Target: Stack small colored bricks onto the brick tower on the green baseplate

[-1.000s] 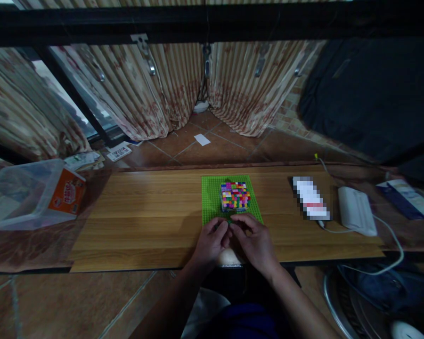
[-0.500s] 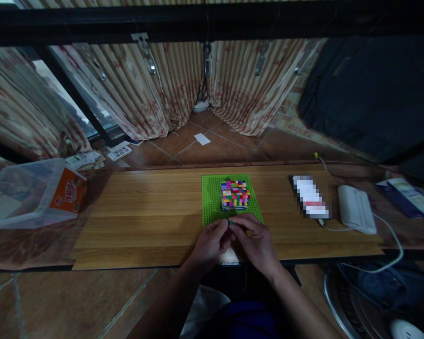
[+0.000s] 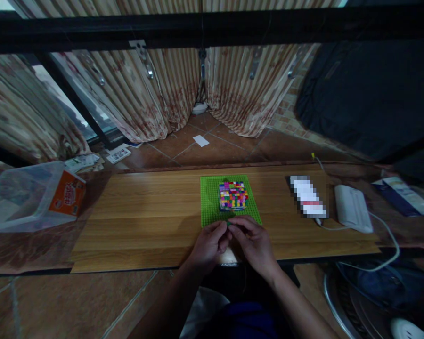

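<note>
Between the fingertips of both hands is a small green brick [image 3: 228, 224], mostly covered by the fingers. My left hand [image 3: 209, 245] is closed, its thumb and forefinger pinching the brick from the left. From the right, my right hand [image 3: 255, 244] pinches it too. Both hands are at the front edge of a green studded baseplate [image 3: 209, 200]. On that plate, just beyond my fingers, stands a block built of many small coloured bricks [image 3: 233, 195].
The wooden board [image 3: 144, 212] lies under the plate. To the right are a phone [image 3: 309, 197], a white box-shaped device [image 3: 353, 208] and a white cable [image 3: 392, 230]. A clear plastic bin [image 3: 28, 195] with an orange label stands at the left.
The camera view has shifted slightly. Both hands stay together in front of the plate, pinching the green brick as before.
</note>
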Demonstrator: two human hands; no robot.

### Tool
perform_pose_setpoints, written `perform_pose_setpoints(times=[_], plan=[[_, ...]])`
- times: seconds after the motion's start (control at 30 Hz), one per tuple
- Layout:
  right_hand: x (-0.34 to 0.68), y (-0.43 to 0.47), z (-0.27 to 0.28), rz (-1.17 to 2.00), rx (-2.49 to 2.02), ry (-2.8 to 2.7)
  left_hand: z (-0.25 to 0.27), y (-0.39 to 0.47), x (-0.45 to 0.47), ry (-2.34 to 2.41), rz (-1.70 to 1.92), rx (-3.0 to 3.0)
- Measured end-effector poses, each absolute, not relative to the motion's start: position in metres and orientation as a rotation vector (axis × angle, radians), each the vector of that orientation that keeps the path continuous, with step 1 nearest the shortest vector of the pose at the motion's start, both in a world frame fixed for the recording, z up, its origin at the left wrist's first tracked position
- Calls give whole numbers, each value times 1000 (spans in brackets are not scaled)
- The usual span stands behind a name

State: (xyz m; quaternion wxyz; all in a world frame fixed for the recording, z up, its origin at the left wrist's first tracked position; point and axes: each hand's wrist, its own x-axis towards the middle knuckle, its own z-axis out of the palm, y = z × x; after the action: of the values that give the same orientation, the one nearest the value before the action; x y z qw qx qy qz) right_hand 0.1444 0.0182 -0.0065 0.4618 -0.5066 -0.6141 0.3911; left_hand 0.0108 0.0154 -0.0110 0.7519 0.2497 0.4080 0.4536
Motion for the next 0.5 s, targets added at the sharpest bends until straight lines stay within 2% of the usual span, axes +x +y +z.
perform_pose_setpoints(times=[0.3,0.5], plan=[[145,17,5,794,-1313,-1762,-11,16,9,973,991,604],[143,15,3,864,-1331,-1680,-15,18,7,928,993,527]])
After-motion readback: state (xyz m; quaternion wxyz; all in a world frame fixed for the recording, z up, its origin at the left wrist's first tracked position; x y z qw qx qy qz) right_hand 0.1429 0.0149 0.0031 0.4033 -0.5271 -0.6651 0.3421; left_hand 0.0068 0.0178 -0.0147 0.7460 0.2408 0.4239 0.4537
